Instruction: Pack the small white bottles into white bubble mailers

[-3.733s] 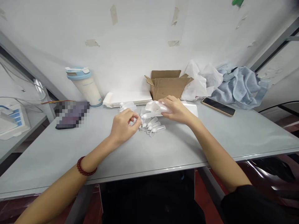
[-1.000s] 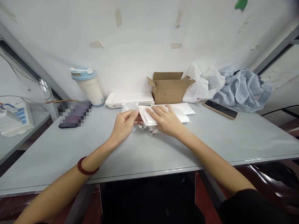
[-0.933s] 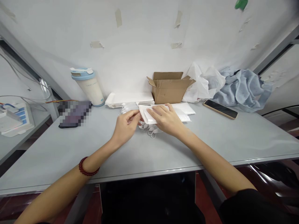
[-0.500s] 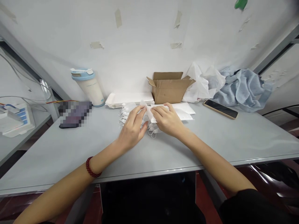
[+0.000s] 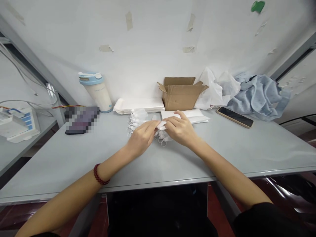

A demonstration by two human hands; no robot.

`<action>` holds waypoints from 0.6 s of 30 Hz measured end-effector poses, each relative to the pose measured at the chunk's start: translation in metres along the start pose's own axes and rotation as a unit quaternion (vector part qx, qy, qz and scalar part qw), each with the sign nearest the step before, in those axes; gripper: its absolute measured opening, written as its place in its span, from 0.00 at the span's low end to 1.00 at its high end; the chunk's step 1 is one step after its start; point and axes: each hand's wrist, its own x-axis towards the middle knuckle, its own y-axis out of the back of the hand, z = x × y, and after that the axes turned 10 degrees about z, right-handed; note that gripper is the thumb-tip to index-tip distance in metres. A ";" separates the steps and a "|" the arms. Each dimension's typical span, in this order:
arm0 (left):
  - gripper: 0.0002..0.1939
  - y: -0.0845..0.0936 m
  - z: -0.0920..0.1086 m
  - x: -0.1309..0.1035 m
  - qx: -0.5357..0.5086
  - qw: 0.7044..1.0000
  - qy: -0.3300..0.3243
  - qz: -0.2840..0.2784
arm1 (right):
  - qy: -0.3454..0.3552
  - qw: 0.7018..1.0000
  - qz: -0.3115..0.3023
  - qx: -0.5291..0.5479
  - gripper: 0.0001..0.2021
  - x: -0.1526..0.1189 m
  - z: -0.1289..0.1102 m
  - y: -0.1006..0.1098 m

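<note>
My left hand (image 5: 142,137) and my right hand (image 5: 179,129) meet at the middle of the desk. Between their fingertips is a small white piece (image 5: 161,125), apparently the end of a paper envelope; both hands are closed on it, and my fingers hide most of it. Beneath and to the left lies a pile of thin white pouches (image 5: 139,114) with string loops; whether they are cloth or paper I cannot tell. More white envelopes (image 5: 197,116) lie flat just behind my right hand.
Along the wall stand a cream tumbler (image 5: 98,93) with a blue lid, a stack of white envelopes (image 5: 138,104), an open cardboard box (image 5: 179,97) and a white plastic bag (image 5: 213,90). A phone (image 5: 234,117) lies beside pale blue cloth (image 5: 261,95). A dark pouch (image 5: 82,120) is at left.
The raised white sheet between my hands is now folded down or gathered small. My left fingers have moved right and closed on it, close against my right fingertips. The view has shifted slightly.
</note>
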 end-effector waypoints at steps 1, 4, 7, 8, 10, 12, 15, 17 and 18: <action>0.12 0.000 0.000 0.000 0.002 1.000 0.005 -0.002 | -0.010 1.000 -0.004 0.001 0.14 0.001 0.000 0.000; 0.08 -0.003 -0.002 -0.002 0.010 1.000 0.011 0.000 | -0.031 0.999 0.005 0.008 0.12 0.003 0.001 0.001; 0.07 -0.004 -0.003 -0.002 0.015 1.000 0.017 0.009 | -0.033 0.999 0.033 0.007 0.11 0.005 0.003 0.001; 0.07 -0.004 -0.003 -0.002 0.015 0.999 0.027 0.011 | -0.038 0.999 0.038 0.006 0.11 0.005 0.005 0.001; 0.06 -0.001 -0.004 0.002 0.010 0.998 0.065 0.014 | -0.062 0.997 0.034 0.002 0.11 0.005 0.012 0.002; 0.09 0.003 -0.005 0.007 -0.008 0.992 0.124 0.015 | -0.107 0.994 0.011 -0.010 0.14 0.003 0.023 0.003; 0.10 0.010 -0.008 0.019 -0.078 0.967 0.242 0.003 | -0.205 0.978 -0.032 -0.028 0.22 -0.006 0.050 0.003; 0.06 0.013 -0.010 0.028 -0.149 0.934 0.323 -0.008 | -0.282 0.959 -0.034 -0.007 0.27 -0.014 0.069 0.001; 0.06 0.013 -0.012 0.032 -0.184 0.916 0.358 -0.012 | -0.322 0.946 -0.025 0.019 0.30 -0.018 0.078 0.000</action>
